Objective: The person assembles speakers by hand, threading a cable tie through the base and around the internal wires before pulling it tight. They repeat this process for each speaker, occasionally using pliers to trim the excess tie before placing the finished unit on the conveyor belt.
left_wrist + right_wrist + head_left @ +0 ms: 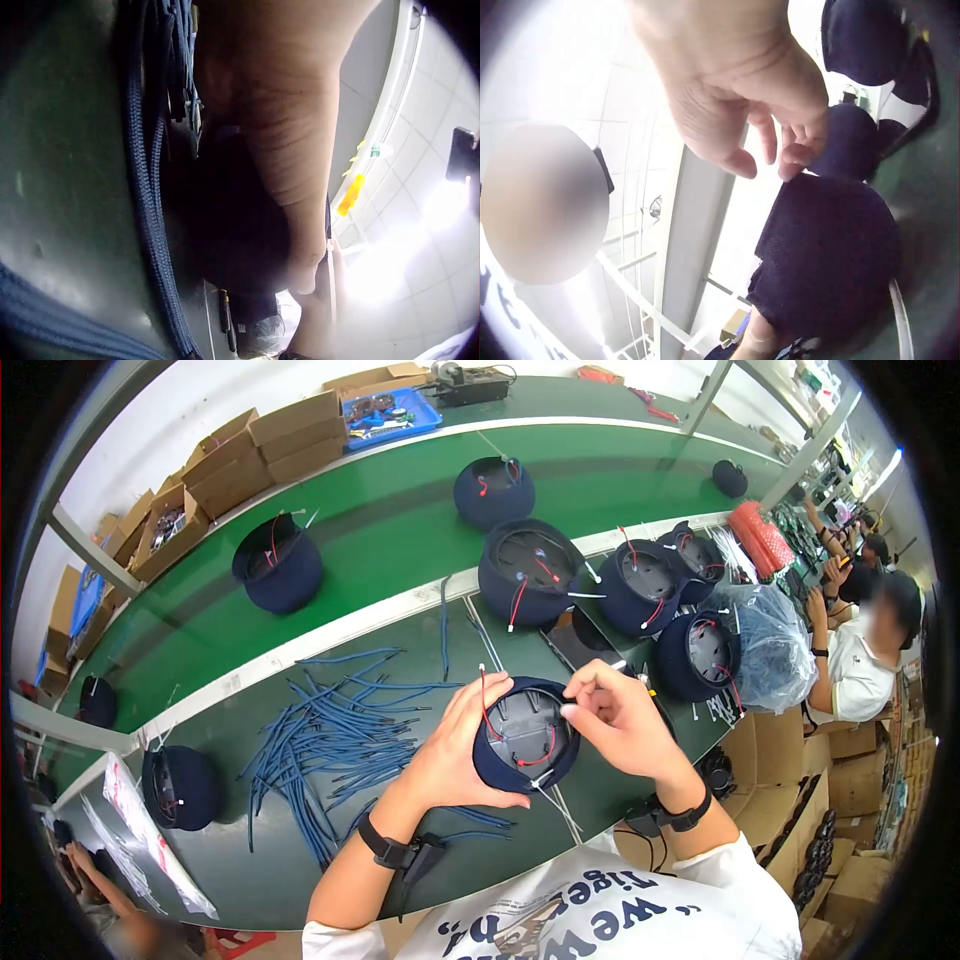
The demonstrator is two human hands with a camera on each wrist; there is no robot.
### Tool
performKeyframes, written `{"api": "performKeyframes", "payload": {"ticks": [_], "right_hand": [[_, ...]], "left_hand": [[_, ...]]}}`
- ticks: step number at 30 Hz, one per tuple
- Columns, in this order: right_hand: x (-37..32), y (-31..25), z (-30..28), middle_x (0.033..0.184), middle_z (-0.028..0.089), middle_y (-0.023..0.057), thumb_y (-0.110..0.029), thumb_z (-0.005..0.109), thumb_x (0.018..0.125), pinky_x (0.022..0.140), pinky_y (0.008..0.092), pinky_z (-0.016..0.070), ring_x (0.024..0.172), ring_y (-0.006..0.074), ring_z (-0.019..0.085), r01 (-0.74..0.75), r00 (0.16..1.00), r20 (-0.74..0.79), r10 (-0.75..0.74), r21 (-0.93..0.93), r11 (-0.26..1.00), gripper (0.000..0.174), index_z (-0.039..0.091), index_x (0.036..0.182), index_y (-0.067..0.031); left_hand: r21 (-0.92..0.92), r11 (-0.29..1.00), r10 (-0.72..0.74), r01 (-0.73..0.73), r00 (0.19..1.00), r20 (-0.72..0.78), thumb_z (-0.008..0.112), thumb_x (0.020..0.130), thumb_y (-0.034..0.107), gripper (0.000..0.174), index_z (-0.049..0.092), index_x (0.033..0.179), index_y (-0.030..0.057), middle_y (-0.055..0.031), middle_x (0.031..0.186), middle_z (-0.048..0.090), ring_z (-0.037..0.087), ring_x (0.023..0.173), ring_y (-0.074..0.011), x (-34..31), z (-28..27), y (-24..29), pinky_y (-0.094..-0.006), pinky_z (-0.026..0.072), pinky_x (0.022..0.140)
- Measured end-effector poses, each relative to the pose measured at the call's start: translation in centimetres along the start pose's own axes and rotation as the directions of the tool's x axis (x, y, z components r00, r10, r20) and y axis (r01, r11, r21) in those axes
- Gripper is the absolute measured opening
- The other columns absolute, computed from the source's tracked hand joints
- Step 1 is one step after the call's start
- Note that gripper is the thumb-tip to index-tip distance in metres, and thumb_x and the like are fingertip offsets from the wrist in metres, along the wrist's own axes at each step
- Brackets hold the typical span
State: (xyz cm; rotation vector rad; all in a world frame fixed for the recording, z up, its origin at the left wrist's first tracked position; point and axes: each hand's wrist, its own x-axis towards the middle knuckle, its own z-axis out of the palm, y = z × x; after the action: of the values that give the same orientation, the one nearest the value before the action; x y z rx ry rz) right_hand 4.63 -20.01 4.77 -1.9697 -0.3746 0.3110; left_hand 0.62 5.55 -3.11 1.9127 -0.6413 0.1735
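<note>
A navy cloth-covered, bowl-shaped shell (528, 738) with a black ribbed plastic inside and red wires is tilted toward me above the table's near side. My left hand (458, 748) grips its left side, thumb at the near edge and fingers along the far rim. White cable ties (556, 807) stick out from the shell's near edge. At the right rim is my right hand (632, 726), its fingers bent loosely and the thumb apart from them. In the right wrist view, those fingertips are right at the edge of the shell (832, 259). Nothing shows between them.
Many blue braided cords (335, 735) lie spread left of my hands. Similar navy shells (530, 575) stand beyond and to the right, others on the green belt (385, 520). A clear plastic bag (768, 645) is at the right, near another person (860, 675). Cardboard boxes (225, 465) line the back.
</note>
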Motion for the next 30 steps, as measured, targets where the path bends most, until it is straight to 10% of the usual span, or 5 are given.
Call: {"api": "performKeyframes", "payload": {"ticks": [3, 7, 10, 20, 30], "right_hand": [[-0.5, 3.9, -1.1, 0.123, 0.062, 0.0072, -0.007, 0.076, 0.092, 0.096, 0.0307, 0.0491, 0.110, 0.0143, 0.061, 0.052, 0.999, -0.014, -0.050, 0.353, 0.934, 0.051, 0.054, 0.138, -0.0031], [-1.5, 4.7, -0.2, 0.173, 0.026, 0.0191, -0.024, 0.097, 0.074, 0.130, 0.0462, 0.0260, 0.161, 0.0327, 0.025, 0.125, 0.937, 0.311, -0.159, 0.125, 0.984, 0.125, 0.020, 0.169, -0.0023], [-1.8, 5.6, 2.3, 0.173, 0.022, 0.0240, -0.034, 0.106, 0.058, 0.131, 0.0479, 0.0242, 0.162, 0.0383, 0.023, 0.138, 0.960, 0.242, -0.144, 0.039, 0.990, 0.147, 0.014, 0.169, -0.0019], [-1.9, 6.5, 2.0, 0.174, 0.020, 0.0244, -0.046, 0.104, 0.056, 0.128, 0.0514, 0.0318, 0.159, 0.0451, 0.028, 0.347, 0.923, 0.224, -0.314, -0.127, 0.929, 0.151, 0.014, 0.170, -0.0079], [-2.1, 3.3, 0.9, 0.164, 0.041, 0.0228, -0.047, 0.093, 0.077, 0.119, 0.0536, 0.0426, 0.147, 0.0449, 0.047, 0.424, 0.902, 0.211, -0.376, -0.273, 0.864, 0.104, 0.043, 0.159, -0.0059]], "left_hand": [[-0.024, 1.000, -0.019, 0.020, 1.000, 0.020, 0.107, 0.046, 0.046, 0.140, 0.039, 0.159, 0.0005, -0.0245, 0.159, 0.047, 0.046, 0.150, -0.0426, 0.0, -0.4, 0.2, -0.0558, 0.0282, 0.129], [-0.059, 0.998, -0.011, 0.012, 1.000, 0.010, 0.108, 0.047, 0.044, 0.143, 0.035, 0.162, 0.0018, -0.0255, 0.162, 0.045, 0.045, 0.151, -0.0433, -0.2, -0.4, -0.1, -0.0555, 0.0284, 0.128], [-0.011, 1.000, -0.025, 0.026, 0.998, 0.054, 0.108, 0.047, 0.042, 0.143, 0.033, 0.162, 0.0044, -0.0266, 0.162, 0.045, 0.046, 0.150, -0.0441, 0.0, -0.4, -0.1, -0.0556, 0.0301, 0.127], [-0.060, 0.998, 0.004, -0.001, 0.999, 0.054, 0.108, 0.047, 0.035, 0.134, 0.039, 0.159, 0.0072, -0.0268, 0.164, 0.041, 0.046, 0.149, -0.0451, 0.2, -0.6, -0.5, -0.0540, 0.0372, 0.124], [0.010, 0.992, 0.127, -0.127, 0.992, 0.025, 0.108, 0.045, 0.044, 0.140, 0.038, 0.161, 0.0077, -0.0260, 0.160, 0.048, 0.048, 0.147, -0.0469, 0.1, 0.1, -0.8, -0.0570, 0.0406, 0.121]]}}
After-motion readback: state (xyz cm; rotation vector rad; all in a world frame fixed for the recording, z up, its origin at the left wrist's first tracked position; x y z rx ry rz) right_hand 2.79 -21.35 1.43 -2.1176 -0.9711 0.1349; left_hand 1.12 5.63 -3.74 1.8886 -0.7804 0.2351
